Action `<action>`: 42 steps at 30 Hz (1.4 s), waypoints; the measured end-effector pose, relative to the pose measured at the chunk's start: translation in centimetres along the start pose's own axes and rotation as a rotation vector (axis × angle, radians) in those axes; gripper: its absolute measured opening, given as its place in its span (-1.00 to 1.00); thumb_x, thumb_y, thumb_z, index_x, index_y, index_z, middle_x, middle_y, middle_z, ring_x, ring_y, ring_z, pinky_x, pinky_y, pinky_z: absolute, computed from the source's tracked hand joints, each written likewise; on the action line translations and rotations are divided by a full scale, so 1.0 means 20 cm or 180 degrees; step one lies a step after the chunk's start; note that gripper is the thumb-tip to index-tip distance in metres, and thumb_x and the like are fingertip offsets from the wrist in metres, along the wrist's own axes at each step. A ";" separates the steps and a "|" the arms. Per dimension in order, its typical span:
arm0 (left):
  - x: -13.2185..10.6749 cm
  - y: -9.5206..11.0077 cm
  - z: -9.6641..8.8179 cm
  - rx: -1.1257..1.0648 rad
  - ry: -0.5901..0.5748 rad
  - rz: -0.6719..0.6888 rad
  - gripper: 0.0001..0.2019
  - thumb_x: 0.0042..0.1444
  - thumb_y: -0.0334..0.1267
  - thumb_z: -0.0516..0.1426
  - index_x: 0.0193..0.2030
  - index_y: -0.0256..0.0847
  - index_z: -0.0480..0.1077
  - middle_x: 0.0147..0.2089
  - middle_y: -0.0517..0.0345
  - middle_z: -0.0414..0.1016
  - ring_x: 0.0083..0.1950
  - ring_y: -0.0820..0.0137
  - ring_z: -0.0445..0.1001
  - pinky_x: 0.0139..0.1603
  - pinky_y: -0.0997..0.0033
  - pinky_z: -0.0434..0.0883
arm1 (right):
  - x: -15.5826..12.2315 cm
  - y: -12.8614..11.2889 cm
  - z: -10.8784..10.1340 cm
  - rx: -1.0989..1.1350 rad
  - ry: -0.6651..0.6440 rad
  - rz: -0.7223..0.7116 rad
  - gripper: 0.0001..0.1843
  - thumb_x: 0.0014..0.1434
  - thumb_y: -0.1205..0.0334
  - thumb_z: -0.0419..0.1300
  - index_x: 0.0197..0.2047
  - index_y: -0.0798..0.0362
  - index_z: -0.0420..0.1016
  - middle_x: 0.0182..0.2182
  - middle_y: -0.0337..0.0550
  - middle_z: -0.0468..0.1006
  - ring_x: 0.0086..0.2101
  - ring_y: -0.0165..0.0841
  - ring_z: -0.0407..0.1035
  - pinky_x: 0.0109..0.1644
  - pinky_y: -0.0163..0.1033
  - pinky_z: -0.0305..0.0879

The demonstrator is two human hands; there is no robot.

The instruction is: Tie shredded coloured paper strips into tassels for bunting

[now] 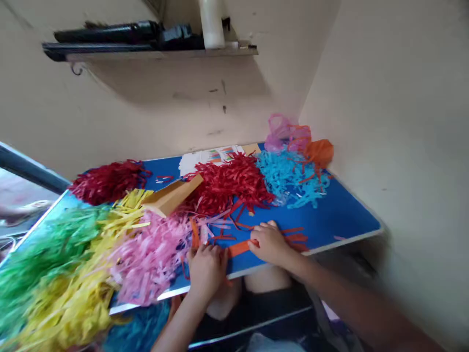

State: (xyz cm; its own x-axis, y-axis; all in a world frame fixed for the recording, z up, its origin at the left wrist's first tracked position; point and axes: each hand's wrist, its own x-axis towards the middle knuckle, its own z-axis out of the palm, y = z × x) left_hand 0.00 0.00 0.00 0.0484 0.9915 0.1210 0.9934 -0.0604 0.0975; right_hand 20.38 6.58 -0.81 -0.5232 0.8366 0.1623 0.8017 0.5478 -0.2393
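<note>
Left hand (207, 269) and right hand (270, 243), set along one orange strip (239, 249). Strip: long axis sideways, roughly parallel to the tabletop's near edge, rising slightly rightward; located just inside that edge. Right hand: narrow, thumb and fingers closed on the strip. Left hand: fingers curled at the strip's left part; I cannot tell whether they grip. Blue tabletop (348, 212), bearing pink shreds (154, 249), yellow shreds (73, 298), green shreds (51, 249), light blue shreds (280, 171). Room, as I view it: pale wall (395, 122), shelf (161, 55), white bottle (212, 24).
</note>
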 end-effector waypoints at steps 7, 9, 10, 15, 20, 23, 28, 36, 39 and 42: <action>-0.01 -0.01 -0.03 0.0023 0.0484 0.0670 -0.81 0.16 -0.33 0.14 -0.15 0.00 0.52 -0.07 0.11 0.57 0.04 0.09 0.42 0.16 -0.08 0.14 | -0.07 -0.07 -0.10 -0.0145 0.0252 -0.0559 -0.92 0.22 0.21 0.23 -0.22 0.02 0.47 -0.19 -0.11 0.56 -0.10 -0.20 0.28 0.03 -0.03 -0.08; -0.02 -0.01 -0.04 -0.0070 0.0583 0.0977 -0.79 0.10 -0.36 0.16 -0.17 0.00 0.53 -0.10 0.12 0.57 0.07 0.08 0.39 0.24 -0.10 0.07 | -0.06 -0.05 -0.08 -0.0266 0.0071 -0.1005 -0.90 0.30 0.25 0.16 -0.25 0.03 0.47 -0.27 -0.15 0.56 -0.15 -0.26 0.29 0.02 -0.03 -0.07; -0.02 -0.01 -0.04 -0.0136 0.0618 0.1040 -0.81 0.09 -0.34 0.16 -0.17 -0.03 0.53 -0.12 0.11 0.57 0.08 0.08 0.39 0.27 -0.10 0.04 | -0.05 -0.04 -0.07 -0.0310 -0.0017 -0.1084 -0.86 0.33 0.28 0.12 -0.27 0.04 0.48 -0.31 -0.17 0.57 -0.18 -0.28 0.29 0.01 -0.04 -0.06; 0.00 0.01 -0.01 -0.0335 0.0798 0.1029 -0.88 0.10 -0.32 0.14 -0.31 -0.12 0.53 -0.26 0.13 0.58 0.04 0.12 0.43 0.31 -0.10 -0.01 | 0.01 -0.04 -0.06 -0.0253 -0.0015 -0.0981 -0.84 0.30 0.20 0.16 -0.31 0.04 0.50 -0.31 -0.15 0.57 -0.18 -0.26 0.28 -0.02 -0.04 -0.04; -0.01 -0.04 0.05 -0.0428 0.0983 0.1035 -0.80 0.14 -0.42 0.10 -0.31 -0.08 0.54 -0.32 0.18 0.60 0.00 0.16 0.47 0.27 -0.08 0.01 | -0.01 -0.06 -0.05 -0.0341 0.0138 -0.1214 -0.82 0.30 0.15 0.15 -0.24 0.05 0.50 -0.28 -0.13 0.57 -0.17 -0.23 0.26 -0.01 -0.03 -0.06; -0.04 -0.13 0.06 -0.0697 0.0936 0.1056 -0.77 0.19 -0.37 0.09 -0.22 0.01 0.55 -0.28 0.22 0.62 -0.09 0.21 0.50 0.20 -0.04 0.06 | -0.02 0.03 -0.03 -0.0011 0.0031 -0.1037 -0.75 0.36 0.23 0.10 -0.33 0.00 0.54 -0.31 -0.22 0.59 -0.21 -0.30 0.28 -0.06 -0.07 -0.07; -0.04 -0.21 0.05 -0.1109 0.0573 0.0851 -0.81 0.24 -0.17 0.12 -0.32 -0.01 0.55 -0.31 0.21 0.59 -0.19 0.28 0.50 0.05 0.10 0.16 | -0.02 0.12 -0.05 0.0427 -0.0164 -0.0471 -0.78 0.28 0.11 0.20 -0.36 -0.01 0.57 -0.32 -0.22 0.58 -0.19 -0.30 0.31 -0.10 -0.14 -0.03; 0.01 -0.09 -0.03 -0.0438 0.0230 0.0261 -0.80 0.17 -0.16 0.15 -0.43 -0.08 0.52 -0.33 0.16 0.57 -0.13 0.17 0.48 0.04 0.01 0.17 | 0.06 0.05 -0.09 0.0361 -0.0321 -0.0031 -0.78 0.12 0.17 0.29 -0.51 0.06 0.50 -0.39 -0.19 0.54 -0.26 -0.28 0.34 -0.13 -0.16 0.02; 0.02 -0.08 -0.06 -0.0224 0.0329 0.0416 -0.89 0.15 -0.23 0.16 -0.29 -0.05 0.54 -0.21 0.12 0.59 -0.06 0.13 0.47 0.10 -0.04 0.14 | 0.06 0.05 -0.11 0.0238 -0.0251 -0.0075 -0.86 0.10 0.15 0.31 -0.38 0.04 0.53 -0.27 -0.13 0.56 -0.16 -0.20 0.32 -0.04 -0.07 0.01; 0.01 -0.09 -0.06 -0.0281 0.0423 0.1008 -0.79 0.05 -0.27 0.22 -0.18 0.11 0.55 -0.15 0.18 0.61 0.02 0.07 0.43 0.16 -0.15 0.04 | 0.05 0.04 -0.12 0.0015 -0.0059 -0.0920 -0.89 0.19 0.15 0.26 -0.25 -0.01 0.53 -0.16 -0.16 0.56 -0.02 -0.17 0.24 0.06 0.03 -0.07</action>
State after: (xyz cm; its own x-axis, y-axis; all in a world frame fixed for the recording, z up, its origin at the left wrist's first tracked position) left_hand -1.97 0.18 1.02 0.3329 0.8986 0.2859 0.9182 -0.3780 0.1189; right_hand 21.19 7.95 1.36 -0.7351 0.6456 0.2070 0.6171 0.7636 -0.1900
